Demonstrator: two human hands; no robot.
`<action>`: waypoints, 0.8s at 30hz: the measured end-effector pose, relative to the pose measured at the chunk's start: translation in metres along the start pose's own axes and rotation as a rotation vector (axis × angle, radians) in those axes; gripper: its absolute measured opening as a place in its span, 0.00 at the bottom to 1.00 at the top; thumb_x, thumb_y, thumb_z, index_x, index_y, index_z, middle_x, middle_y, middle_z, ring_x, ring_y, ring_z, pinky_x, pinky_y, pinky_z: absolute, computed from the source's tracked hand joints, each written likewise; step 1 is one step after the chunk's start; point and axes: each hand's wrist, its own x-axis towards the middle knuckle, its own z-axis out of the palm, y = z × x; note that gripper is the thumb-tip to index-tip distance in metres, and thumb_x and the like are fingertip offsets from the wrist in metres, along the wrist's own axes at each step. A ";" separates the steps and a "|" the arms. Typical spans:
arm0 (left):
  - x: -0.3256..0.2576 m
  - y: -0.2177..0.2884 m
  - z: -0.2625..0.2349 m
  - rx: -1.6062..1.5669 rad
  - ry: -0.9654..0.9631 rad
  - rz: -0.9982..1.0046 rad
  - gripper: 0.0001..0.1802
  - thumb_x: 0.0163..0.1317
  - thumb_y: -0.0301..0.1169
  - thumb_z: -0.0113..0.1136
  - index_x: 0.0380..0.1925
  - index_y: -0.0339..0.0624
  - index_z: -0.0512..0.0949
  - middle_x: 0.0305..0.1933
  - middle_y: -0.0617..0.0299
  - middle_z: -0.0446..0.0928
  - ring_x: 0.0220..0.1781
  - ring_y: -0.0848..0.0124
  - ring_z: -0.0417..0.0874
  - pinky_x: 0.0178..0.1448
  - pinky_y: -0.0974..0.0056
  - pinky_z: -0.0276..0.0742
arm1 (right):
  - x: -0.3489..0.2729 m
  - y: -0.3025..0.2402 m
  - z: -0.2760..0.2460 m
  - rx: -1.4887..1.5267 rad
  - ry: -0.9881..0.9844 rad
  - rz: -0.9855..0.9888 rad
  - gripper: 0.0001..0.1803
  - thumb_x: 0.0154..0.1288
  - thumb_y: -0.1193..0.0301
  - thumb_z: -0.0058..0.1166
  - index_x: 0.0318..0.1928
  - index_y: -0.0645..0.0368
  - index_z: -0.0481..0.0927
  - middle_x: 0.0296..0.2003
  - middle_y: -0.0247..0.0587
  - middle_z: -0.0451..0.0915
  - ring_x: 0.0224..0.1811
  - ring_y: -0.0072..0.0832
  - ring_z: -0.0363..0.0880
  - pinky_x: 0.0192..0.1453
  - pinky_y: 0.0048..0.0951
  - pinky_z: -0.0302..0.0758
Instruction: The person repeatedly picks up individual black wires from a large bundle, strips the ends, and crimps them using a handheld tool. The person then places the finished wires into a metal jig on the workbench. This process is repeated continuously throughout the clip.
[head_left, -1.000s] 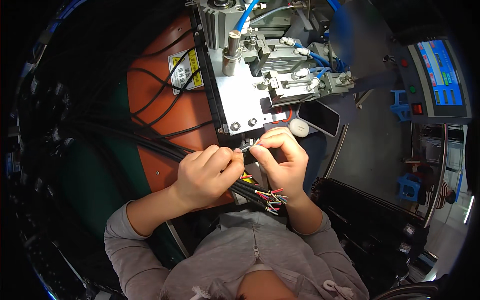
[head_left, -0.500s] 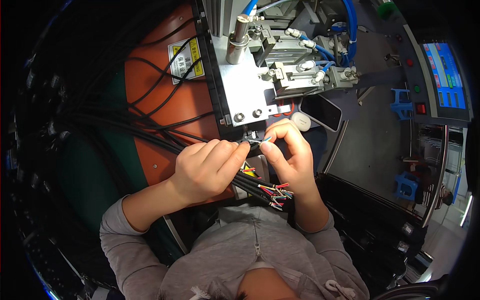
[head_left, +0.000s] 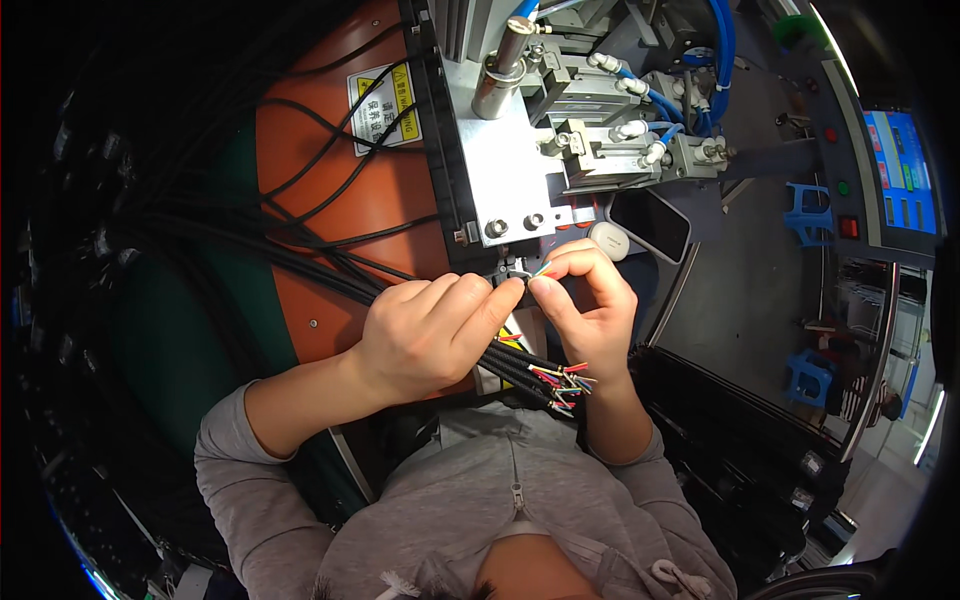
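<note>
Pinching cable end (head_left: 520, 275) between both hands: left hand (head_left: 430, 335) closed round black cable, right hand (head_left: 585, 300) fingertips nipped on coloured wire tips; cable runs left-to-right, tip just below grey machine block (head_left: 500, 170); right hand nearer block; cable bundle (head_left: 540, 375) with stripped ends under wrists; orange panel (head_left: 330, 200) left; phone (head_left: 650, 222) just right

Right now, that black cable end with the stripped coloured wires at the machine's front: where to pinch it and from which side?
Pinch the black jacket just behind the bared wire tips, not the tips. The left hand already grips the cable from the left, where it runs in; the right hand pinches the tips from the right. Coming from below probably suits, since the metal block closes off the top.
</note>
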 end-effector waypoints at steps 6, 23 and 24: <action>0.001 -0.001 -0.001 0.012 -0.022 0.025 0.19 0.46 0.27 0.61 0.43 0.39 0.80 0.30 0.65 0.76 0.26 0.75 0.77 0.23 0.71 0.69 | 0.006 -0.002 -0.008 0.069 -0.150 0.069 0.07 0.56 0.77 0.61 0.31 0.64 0.75 0.30 0.39 0.76 0.33 0.26 0.73 0.41 0.25 0.70; 0.007 0.012 0.006 0.243 -0.159 -0.056 0.19 0.50 0.25 0.60 0.44 0.45 0.82 0.24 0.68 0.63 0.22 0.78 0.67 0.21 0.72 0.62 | 0.009 0.011 -0.001 -0.435 -0.079 -0.174 0.03 0.53 0.79 0.57 0.26 0.62 0.76 0.23 0.42 0.74 0.26 0.38 0.70 0.32 0.34 0.68; 0.007 0.012 0.005 0.247 -0.172 -0.069 0.19 0.50 0.24 0.60 0.45 0.45 0.82 0.24 0.68 0.62 0.22 0.78 0.67 0.20 0.72 0.62 | 0.009 0.012 -0.001 -0.425 -0.071 -0.190 0.03 0.53 0.79 0.57 0.26 0.63 0.76 0.23 0.42 0.74 0.27 0.38 0.70 0.32 0.34 0.68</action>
